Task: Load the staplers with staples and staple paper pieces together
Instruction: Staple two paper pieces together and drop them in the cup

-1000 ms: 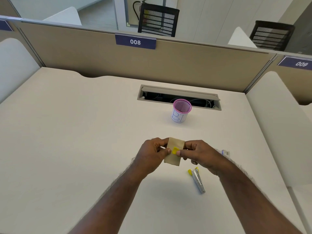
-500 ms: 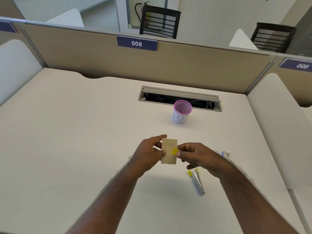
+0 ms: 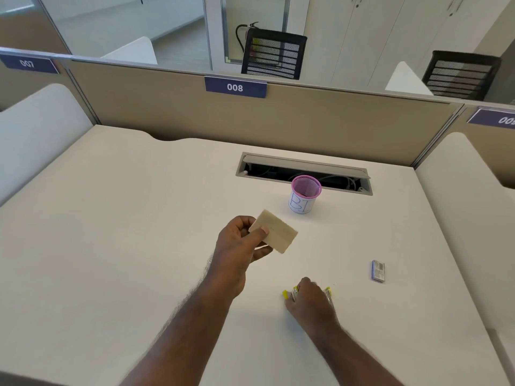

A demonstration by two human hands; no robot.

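Observation:
My left hand (image 3: 239, 246) holds the tan paper pieces (image 3: 274, 235) up above the desk, thumb on top, tilted down to the right. My right hand (image 3: 309, 302) is low on the desk near the front. Its fingers are closed around a small metal stapler with a yellow tip (image 3: 287, 294), which sticks out at the hand's left. A second yellow-tipped stapler (image 3: 328, 291) lies on the desk just right of that hand, mostly hidden by it. A small blue box of staples (image 3: 378, 271) lies further right.
A pink mesh cup (image 3: 305, 195) with a white label stands behind the paper, in front of an open cable hatch (image 3: 303, 174). A beige partition (image 3: 306, 123) closes off the back of the desk; white dividers stand at both sides.
My right hand has taken the yellow stapler off the paper and dropped to the desk beside the other stapler. My left hand has kept the paper, lifting and tilting it.

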